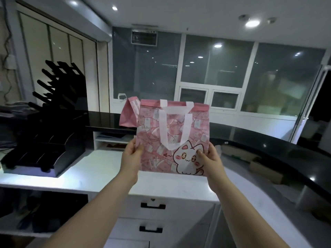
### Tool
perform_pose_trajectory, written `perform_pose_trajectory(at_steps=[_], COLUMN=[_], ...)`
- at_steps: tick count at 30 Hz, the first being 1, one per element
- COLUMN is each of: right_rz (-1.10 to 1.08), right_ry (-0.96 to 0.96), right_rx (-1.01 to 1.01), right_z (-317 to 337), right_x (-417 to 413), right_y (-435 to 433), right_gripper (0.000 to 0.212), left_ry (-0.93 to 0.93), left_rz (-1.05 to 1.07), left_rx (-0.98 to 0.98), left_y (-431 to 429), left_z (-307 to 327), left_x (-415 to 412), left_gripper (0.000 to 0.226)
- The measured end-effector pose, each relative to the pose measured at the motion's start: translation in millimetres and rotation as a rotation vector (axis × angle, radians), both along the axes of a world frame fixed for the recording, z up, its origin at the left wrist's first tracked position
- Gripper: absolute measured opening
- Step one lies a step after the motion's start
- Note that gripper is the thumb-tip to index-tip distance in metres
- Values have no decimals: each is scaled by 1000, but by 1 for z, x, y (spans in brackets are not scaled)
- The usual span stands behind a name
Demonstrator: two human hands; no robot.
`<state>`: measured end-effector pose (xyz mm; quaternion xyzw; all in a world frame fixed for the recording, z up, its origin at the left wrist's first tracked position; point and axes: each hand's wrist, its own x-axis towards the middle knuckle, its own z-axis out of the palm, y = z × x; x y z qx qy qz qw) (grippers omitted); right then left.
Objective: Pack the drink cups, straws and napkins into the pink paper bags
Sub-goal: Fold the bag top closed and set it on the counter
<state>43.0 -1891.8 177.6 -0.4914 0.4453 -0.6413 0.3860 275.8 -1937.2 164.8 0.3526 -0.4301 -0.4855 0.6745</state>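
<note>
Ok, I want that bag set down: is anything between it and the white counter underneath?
Nothing visible does. The left hand and right hand hold the pink bag by its lower corners above the white counter; the black rack sits off to the left, the second pink bag behind.

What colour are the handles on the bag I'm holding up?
White handles on the pink bag; head view.

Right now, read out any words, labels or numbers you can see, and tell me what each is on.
Pink cat-print bag with white handles: a small red character and "~" beside the white cartoon cat, too blurred to read.
Banknote pictures on that bag: too small to read.
Pink paper bag behind it: no text shows.
</note>
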Motion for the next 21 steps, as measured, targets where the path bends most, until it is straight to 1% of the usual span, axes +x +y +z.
perform_pose_trajectory(at_steps=[4, 8, 10, 13, 16, 19, 21], right_rz=[54, 144, 150, 133, 83, 6, -42], right_ry=[-6, -27, -29, -34, -30, -26, -14], right_rx=[24, 38, 44, 38, 3, -8, 9], right_z=[-14, -23, -19, -4, 10, 7, -3], right_x=[-7, -23, -31, -42, -51, -53, -51], right_y=[-82, -169, -213, -281, -347, -404, -437], right_gripper=[47, 39, 38, 32, 24, 21, 21], left_ry=[-47, -71, -83, -115, -130, -62, -35], left_rz=[25, 57, 67, 108, 175, 199, 216], left_rx=[-19, -25, -21, -8, -4, 46, 96], left_y=[-71, -148, -187, -249, -313, -367, -397], left_z=[-7, -12, -7, 13, 24, 13, 1], left_x=[-4, -9, -17, -30, -39, -43, -46], left_gripper=[24, 24, 24, 29, 27, 22, 25])
